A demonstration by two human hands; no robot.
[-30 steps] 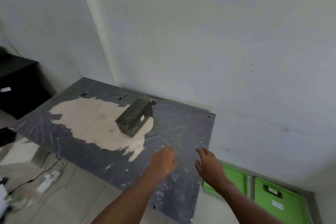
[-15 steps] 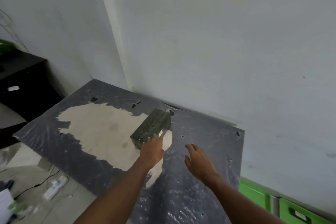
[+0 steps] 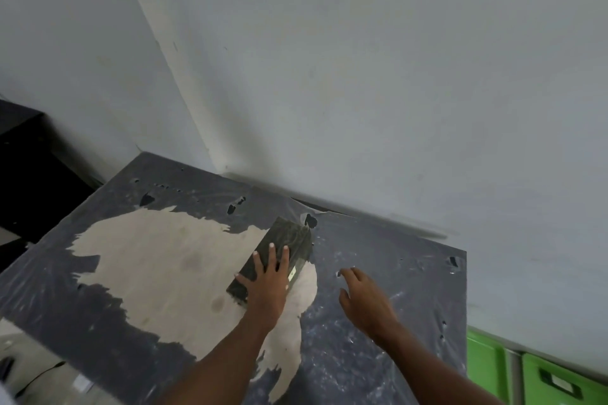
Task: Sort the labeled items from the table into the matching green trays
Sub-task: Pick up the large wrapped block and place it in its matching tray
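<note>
A dark olive box (image 3: 285,238) with a small pale label on its right side lies on the table (image 3: 378,273), near the back wall. My left hand (image 3: 268,279) rests on top of the box's near end, fingers spread over it and thumb down its left side. My right hand (image 3: 363,297) hovers over the table to the right of the box, fingers apart and holding nothing. Two green trays (image 3: 556,381) stand on the floor at the lower right, past the table's right edge, partly cut off by the frame.
The table top is covered in torn dark plastic with a bare pale patch (image 3: 158,260) in the middle. White walls meet in a corner just behind the table. A black cabinet (image 3: 29,171) stands to the left. Cables lie on the floor at lower left.
My left hand reached forward and came down on top of the box. My right hand moved forward alongside it. The view shifted closer to the table.
</note>
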